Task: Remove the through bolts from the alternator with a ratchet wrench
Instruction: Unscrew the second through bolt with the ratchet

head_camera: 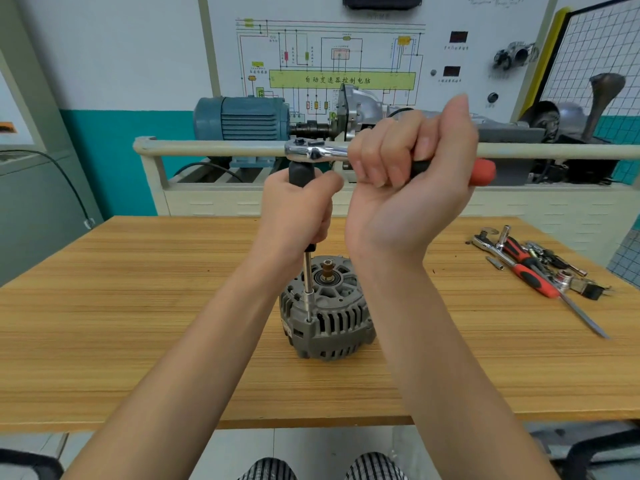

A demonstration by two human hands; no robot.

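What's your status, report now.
Left hand grips black extension; right hand grips chrome ratchet wrench. Socket seated on grey alternator. Nothing obstructing.

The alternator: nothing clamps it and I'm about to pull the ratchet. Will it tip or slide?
The alternator looks squat and probably heavy, so tipping seems unlikely. It stands loose on the smooth wooden table, so it may twist or slide. The tall extension adds leverage; the left hand steadies only that.

Single head cam; looks fwd & down over table point(138, 306); close to work.
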